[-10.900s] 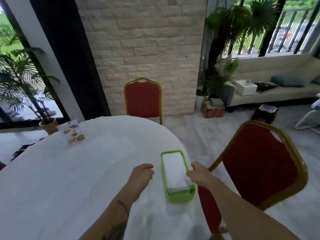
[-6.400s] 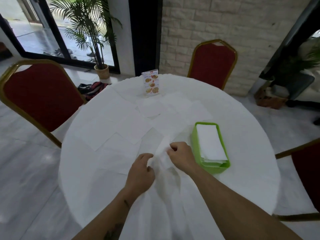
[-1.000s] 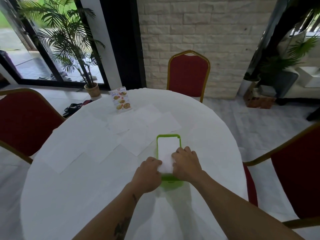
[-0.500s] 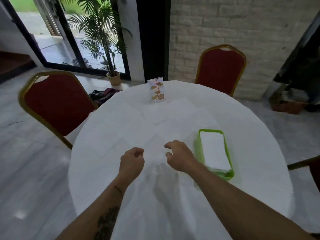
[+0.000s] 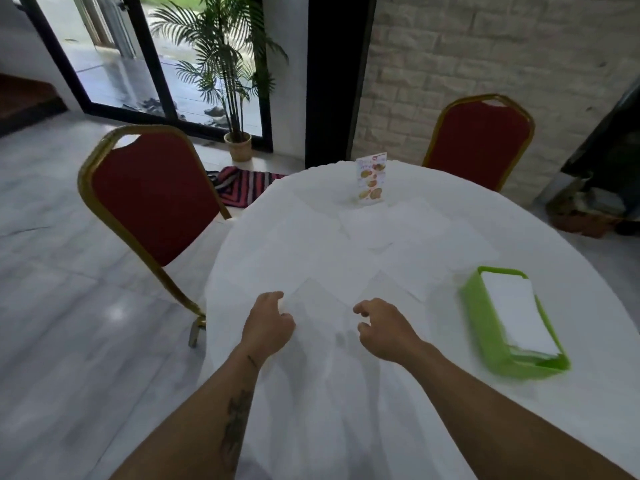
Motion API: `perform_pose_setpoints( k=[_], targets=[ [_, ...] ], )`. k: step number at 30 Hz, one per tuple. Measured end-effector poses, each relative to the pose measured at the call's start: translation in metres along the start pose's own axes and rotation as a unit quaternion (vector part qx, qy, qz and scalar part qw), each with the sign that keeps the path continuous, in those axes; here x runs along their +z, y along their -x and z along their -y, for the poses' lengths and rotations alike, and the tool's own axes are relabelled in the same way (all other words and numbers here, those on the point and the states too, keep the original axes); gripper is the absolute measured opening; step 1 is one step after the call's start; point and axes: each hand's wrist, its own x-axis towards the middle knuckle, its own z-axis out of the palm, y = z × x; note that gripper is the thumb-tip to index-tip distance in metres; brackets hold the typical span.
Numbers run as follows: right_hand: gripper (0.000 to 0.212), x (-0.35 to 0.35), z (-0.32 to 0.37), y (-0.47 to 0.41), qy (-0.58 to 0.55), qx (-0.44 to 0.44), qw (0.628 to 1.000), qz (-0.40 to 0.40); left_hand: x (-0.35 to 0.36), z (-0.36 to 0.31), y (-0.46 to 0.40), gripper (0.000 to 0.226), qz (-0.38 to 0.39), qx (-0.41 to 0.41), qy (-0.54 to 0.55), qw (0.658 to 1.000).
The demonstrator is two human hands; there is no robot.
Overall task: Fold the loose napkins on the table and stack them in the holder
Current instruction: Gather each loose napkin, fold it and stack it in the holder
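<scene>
A loose white napkin [image 5: 320, 306] lies flat, turned like a diamond, on the white round table [image 5: 346, 410] right in front of me. My left hand [image 5: 268, 323] is at its left corner, fingers curled around the edge. My right hand [image 5: 384, 329] hovers by its right side with the fingers bent and apart, holding nothing. Several more loose napkins [image 5: 408, 237] lie spread across the table's far half. The green holder [image 5: 485, 327] sits to the right with a stack of folded napkins [image 5: 516, 317] inside.
A small menu card [image 5: 371, 180] stands at the table's far edge. One red chair with a gold frame [image 5: 152, 199] is at the left, close to the table. Another red chair [image 5: 479, 140] stands behind it. A potted palm [image 5: 235, 98] is by the glass door.
A second ago both hands pressed a folded napkin into the holder. They have since moved left to the loose napkin, and my view has swung left.
</scene>
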Motion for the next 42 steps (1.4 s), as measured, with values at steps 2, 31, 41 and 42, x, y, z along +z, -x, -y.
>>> perform_pose_setpoints(
  k=[2, 31, 41, 42],
  targets=[
    [0.043, 0.002, 0.004, -0.001, -0.003, -0.007, 1.0, 0.004, -0.008, 0.004, -0.007, 0.067, 0.019, 0.02, -0.104, 0.994],
    [0.065, 0.011, -0.101, 0.072, -0.074, 0.231, 0.97, -0.029, 0.096, -0.041, 0.087, 0.061, 0.224, 0.356, -0.312, 0.852],
    [0.055, 0.024, -0.111, 0.078, -0.239, 0.295, 0.917, -0.124, 0.117, -0.047, 0.104, 0.061, 0.273, 0.403, -0.304, 0.819],
    [0.054, 0.025, -0.111, 0.078, -0.263, 0.303, 0.907, -0.125, 0.117, -0.047, 0.104, 0.062, 0.27, 0.405, -0.304, 0.819]
  ],
)
